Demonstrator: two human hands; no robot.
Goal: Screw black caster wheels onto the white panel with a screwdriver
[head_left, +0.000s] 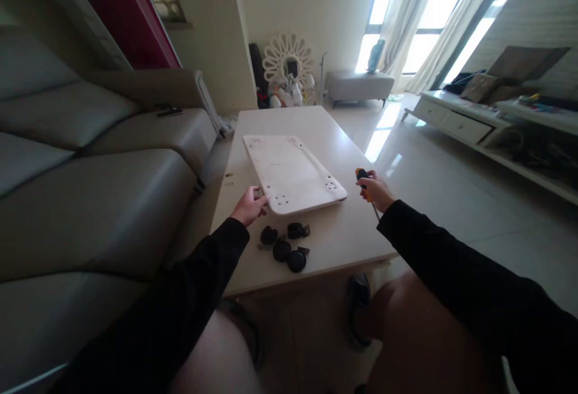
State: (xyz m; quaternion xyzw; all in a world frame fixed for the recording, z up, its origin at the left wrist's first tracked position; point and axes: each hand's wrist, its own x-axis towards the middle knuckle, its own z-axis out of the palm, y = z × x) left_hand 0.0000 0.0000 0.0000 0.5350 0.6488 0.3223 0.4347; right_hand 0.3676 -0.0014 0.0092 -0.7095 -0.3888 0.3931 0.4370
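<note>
hands (pixel 250 206) are at a table (pixel 347 240) beside a sofa (pixel 112 213).

Black casters (pixel 282 250) block the tabletop (pixel 347 234) before the white board (pixel 293 168); room lies to their right.

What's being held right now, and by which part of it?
Right grip: the screwdriver, by its handle. Left grip: the board, by the edge at its near left corner.

no readable text — no legible label, brand, number or sign, on anything in view
</note>
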